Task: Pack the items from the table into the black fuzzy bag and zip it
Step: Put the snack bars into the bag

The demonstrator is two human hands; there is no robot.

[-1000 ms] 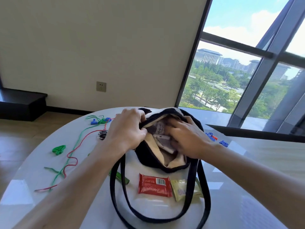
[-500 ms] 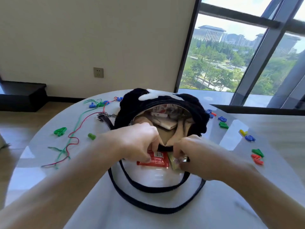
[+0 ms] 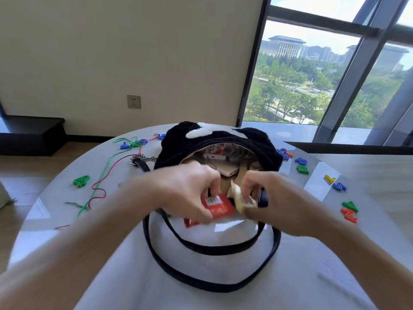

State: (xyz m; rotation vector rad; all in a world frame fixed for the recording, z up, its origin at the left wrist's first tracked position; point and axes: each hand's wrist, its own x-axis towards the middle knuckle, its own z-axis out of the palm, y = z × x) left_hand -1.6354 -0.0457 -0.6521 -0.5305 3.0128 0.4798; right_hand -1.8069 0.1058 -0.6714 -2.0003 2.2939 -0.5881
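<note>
The black fuzzy bag [image 3: 250, 139] lies open on the white round table [image 3: 44, 220], its beige lining and a white device showing inside. My left hand [image 3: 190, 193] pinches a red snack packet [image 3: 220, 208] just in front of the bag's mouth. Beside it, my right hand [image 3: 274, 202] pinches a pale yellow packet [image 3: 238, 199], lifted and tilted toward the opening. The bag's black straps [image 3: 212, 251] loop across the table below both hands.
Coloured plastic numbers lie scattered: a green one [image 3: 81, 181] at left, blue, green, yellow and red ones [image 3: 348, 214] at right. Green and red cords [image 3: 100, 189] trail over the left side. A chain with a black tag [image 3: 140, 162] lies left of the bag.
Both hands left the bag's opening and came down to the packets in front of it. Each has now lifted a packet off the table toward the bag's mouth.
</note>
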